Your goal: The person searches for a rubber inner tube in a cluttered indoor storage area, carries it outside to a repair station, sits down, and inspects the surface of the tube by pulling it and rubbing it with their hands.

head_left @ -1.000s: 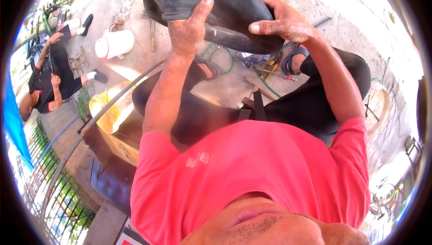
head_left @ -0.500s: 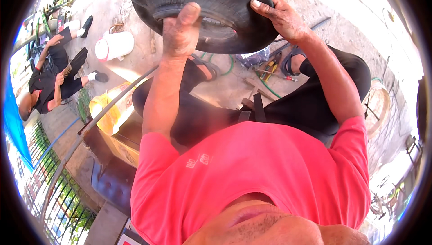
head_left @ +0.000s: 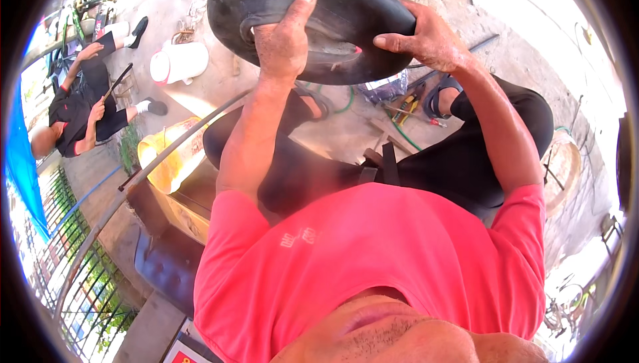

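One black rubber inner tube, thick, dusty and folded in on itself, is held up at the far side above the person's knees. Two hands grip it: the left hand curls over its near edge with the thumb raised, and the right hand clamps its right side, fingers wrapped and thumb pressed in. One white bucket stands far left, near one seated person.
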